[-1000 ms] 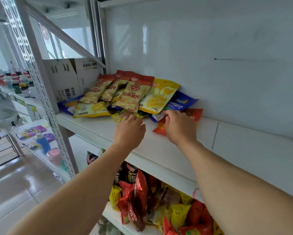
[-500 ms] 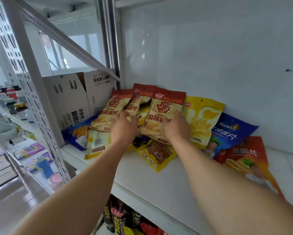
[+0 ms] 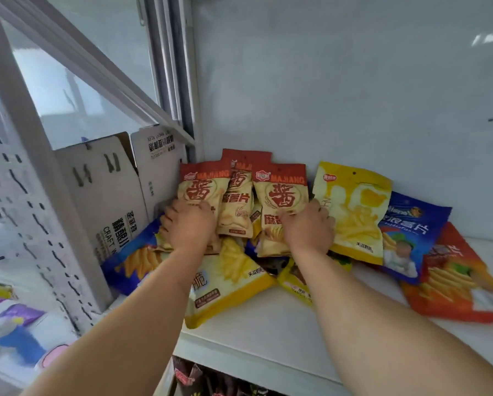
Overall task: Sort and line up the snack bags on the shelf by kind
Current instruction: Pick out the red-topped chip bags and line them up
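A heap of snack bags lies at the back left of the white shelf (image 3: 268, 332). Three tan bags with red tops lean against the wall: left one (image 3: 201, 185), middle one (image 3: 238, 201), right one (image 3: 282, 192). My left hand (image 3: 189, 227) grips the lower part of the left tan bag. My right hand (image 3: 308, 228) grips the lower part of the right tan bag. Right of them lean a yellow bag (image 3: 353, 207), a blue bag (image 3: 411, 232) and a flat red-orange bag (image 3: 456, 275). Another yellow bag (image 3: 228, 284) and a blue bag (image 3: 133, 264) lie in front, partly under my arms.
An open white cardboard box (image 3: 108, 192) stands at the shelf's left end against the perforated upright (image 3: 33, 195). The white wall (image 3: 339, 95) closes the back. Dark snack packets (image 3: 211, 381) fill the shelf below. More goods sit on a neighbouring shelf (image 3: 11, 324) at lower left.
The view has moved closer and up to the shelf. Both hands went from the shelf's front edge up onto the tan bags and now grip the left and right ones.
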The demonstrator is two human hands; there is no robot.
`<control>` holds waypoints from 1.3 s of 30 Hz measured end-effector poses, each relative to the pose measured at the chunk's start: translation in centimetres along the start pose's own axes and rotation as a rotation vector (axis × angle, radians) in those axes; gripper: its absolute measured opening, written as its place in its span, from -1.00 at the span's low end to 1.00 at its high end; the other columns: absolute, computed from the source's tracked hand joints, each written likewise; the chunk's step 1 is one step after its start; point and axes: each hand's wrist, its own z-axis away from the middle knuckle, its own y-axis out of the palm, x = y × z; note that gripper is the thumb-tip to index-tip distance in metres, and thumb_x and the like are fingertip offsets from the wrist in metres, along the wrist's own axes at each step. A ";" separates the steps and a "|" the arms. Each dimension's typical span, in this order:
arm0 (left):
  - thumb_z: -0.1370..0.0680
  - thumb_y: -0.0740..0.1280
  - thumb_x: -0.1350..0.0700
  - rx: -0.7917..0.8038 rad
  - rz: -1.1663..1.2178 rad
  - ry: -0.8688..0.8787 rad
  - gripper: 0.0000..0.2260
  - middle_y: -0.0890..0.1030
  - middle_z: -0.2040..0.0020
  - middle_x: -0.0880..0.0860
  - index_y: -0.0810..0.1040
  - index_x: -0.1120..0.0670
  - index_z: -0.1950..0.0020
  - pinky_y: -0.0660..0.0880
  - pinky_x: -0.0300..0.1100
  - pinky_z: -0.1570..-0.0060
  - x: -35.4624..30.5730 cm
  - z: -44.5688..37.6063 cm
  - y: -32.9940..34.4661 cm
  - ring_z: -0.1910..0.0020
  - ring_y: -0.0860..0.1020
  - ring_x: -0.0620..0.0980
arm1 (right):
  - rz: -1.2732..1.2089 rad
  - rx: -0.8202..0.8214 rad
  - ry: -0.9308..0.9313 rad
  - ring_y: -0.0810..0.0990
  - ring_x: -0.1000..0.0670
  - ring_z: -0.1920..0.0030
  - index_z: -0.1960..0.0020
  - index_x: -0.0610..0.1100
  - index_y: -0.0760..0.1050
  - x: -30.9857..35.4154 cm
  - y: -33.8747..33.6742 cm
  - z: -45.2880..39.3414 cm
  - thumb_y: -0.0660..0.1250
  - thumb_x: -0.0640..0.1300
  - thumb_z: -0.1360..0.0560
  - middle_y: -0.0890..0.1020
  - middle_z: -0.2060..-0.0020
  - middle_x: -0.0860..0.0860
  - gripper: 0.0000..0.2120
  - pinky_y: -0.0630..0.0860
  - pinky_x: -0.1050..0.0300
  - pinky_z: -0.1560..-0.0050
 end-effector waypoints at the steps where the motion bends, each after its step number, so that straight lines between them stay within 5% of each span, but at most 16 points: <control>1: -0.59 0.12 -0.10 0.035 0.021 -0.028 -0.35 0.18 -0.57 0.26 0.11 0.26 -0.55 0.11 0.17 -0.50 0.1 -0.3 -0.1 -0.53 0.16 0.28 | 0.006 0.010 0.020 0.38 -0.20 -0.35 -0.42 -0.19 0.29 0.2 0.1 0.0 0.35 0.30 -0.45 0.44 -0.36 -0.16 -0.24 0.36 -0.07 -0.27; 10: -0.45 0.42 -0.13 0.140 0.057 -0.011 -0.29 0.39 -0.39 0.21 0.27 0.20 -0.45 0.42 0.16 -0.28 0.5 -1.9 -1.9 -0.31 0.46 0.29 | -0.160 0.114 0.189 0.56 -0.23 -0.19 -0.23 -0.19 0.41 0.9 0.3 -0.1 0.45 0.28 -0.39 0.58 -0.20 -0.13 -0.34 0.52 -0.09 -0.09; 13: -0.43 0.45 -0.07 0.172 0.172 0.070 -0.59 0.57 -0.17 0.15 0.50 0.11 -0.16 0.57 0.09 -0.09 0.0 -2.2 -2.5 -0.06 0.60 0.20 | -0.372 0.188 0.159 0.62 -0.15 -0.05 -0.02 -0.13 0.49 0.7 -0.2 -0.5 0.43 0.15 -0.47 0.65 -0.06 -0.08 -0.63 0.53 0.02 0.01; 15: -0.47 0.46 -0.01 0.204 0.285 0.089 -0.82 0.67 0.04 0.09 0.55 0.06 0.07 0.62 0.12 0.00 -0.6 -1.9 -3.1 0.09 0.65 0.15 | -0.543 0.197 0.147 0.63 -0.09 0.00 -0.03 -0.09 0.56 0.4 -0.8 -0.7 0.44 0.05 -0.50 0.67 0.00 -0.02 -0.77 0.51 0.09 0.03; 18: -0.50 0.48 0.07 0.335 0.502 0.051 -0.89 0.72 0.11 0.07 0.58 0.03 0.15 0.65 0.15 0.01 -1.8 -0.8 -3.9 0.12 0.70 0.13 | -0.727 0.205 0.151 0.64 -0.06 -0.04 -0.09 -0.05 0.56 0.0 -2.2 -0.9 0.45 -0.02 -0.51 0.66 0.02 0.04 -0.80 0.56 0.02 -0.10; 23: -0.52 0.48 0.05 0.499 0.633 0.130 -0.88 0.71 0.03 0.01 0.58 0.00 0.02 0.63 0.08 -0.07 -3.7 3.6 -3.9 0.05 0.69 0.08 | -0.797 0.171 0.125 0.59 0.02 0.03 -0.10 0.01 0.50 -2.3 -6.1 -1.6 0.43 0.00 -0.52 0.62 0.01 0.09 -0.80 0.50 0.12 -0.01; 27: -0.54 0.44 0.01 0.647 0.712 0.200 -0.79 0.74 0.02 -0.01 0.61 0.05 -0.13 0.63 0.08 -0.07 -4.7 7.9 -2.1 0.03 0.71 0.05 | -0.779 0.105 0.144 0.65 -0.01 -0.02 -0.05 0.04 0.54 -6.0 -10.2 -2.0 0.49 0.05 -0.45 0.67 0.02 0.09 -0.77 0.58 -0.01 -0.13; 33: -0.53 0.44 0.03 0.870 0.829 0.160 -0.74 0.74 -0.02 0.04 0.60 0.07 -0.19 0.62 0.12 -0.07 -6.8 17.1 2.6 -0.01 0.72 0.10 | -0.791 0.013 0.154 0.64 0.14 0.15 0.04 0.01 0.56 -14.6 -17.8 -0.6 0.49 -0.08 -0.47 0.67 0.14 0.12 -0.87 0.55 0.23 0.19; 39: -0.54 0.45 0.17 1.063 0.875 0.106 -0.73 0.73 -0.04 0.16 0.55 0.16 -0.21 0.63 0.22 -0.05 -9.7 28.9 6.8 0.00 0.71 0.17 | -0.742 -0.056 0.201 0.66 0.10 0.15 -0.04 -0.06 0.58 -24.7 -26.1 1.2 0.49 -0.09 -0.47 0.68 0.11 0.07 -0.83 0.57 0.23 0.19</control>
